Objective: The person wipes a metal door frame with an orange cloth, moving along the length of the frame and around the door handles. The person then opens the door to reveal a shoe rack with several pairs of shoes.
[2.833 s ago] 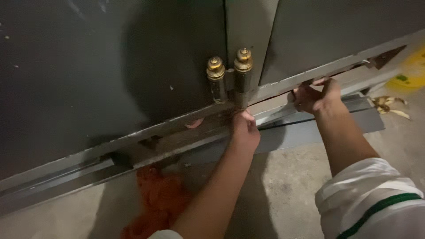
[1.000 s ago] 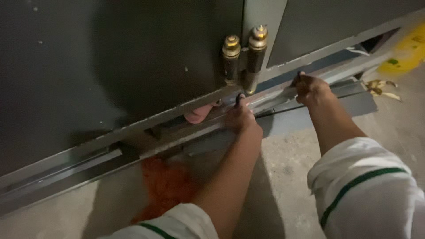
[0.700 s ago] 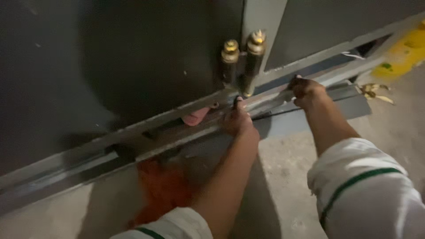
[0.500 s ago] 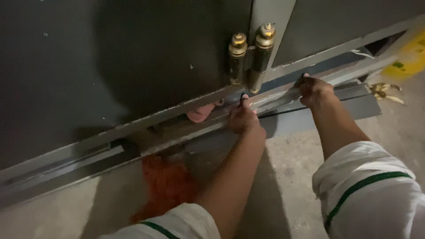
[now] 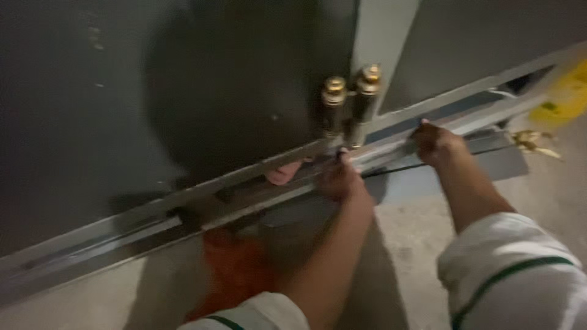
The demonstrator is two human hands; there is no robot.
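Observation:
I am low at the foot of two dark grey metal doors (image 5: 183,91) joined by a pair of brass-capped hinges (image 5: 351,101). A long grey metal strip (image 5: 388,156) runs along the gap under the doors. My left hand (image 5: 339,178) grips this strip just below the hinges. My right hand (image 5: 437,143) grips the same strip further right, fingers curled over its top edge. A small pink object (image 5: 282,175) sticks out from under the left door, just left of my left hand; what it is cannot be told.
An orange cloth (image 5: 235,275) lies on the concrete floor below the left door. A flat grey plate (image 5: 489,168) lies on the floor under the right door. A banana peel (image 5: 532,142) and a yellow patch (image 5: 565,98) are at the far right.
Since 2.8 s ago both hands have shifted from the doors' lower edge onto the strip, and the pink object shows more. Over the last second only the view has drifted.

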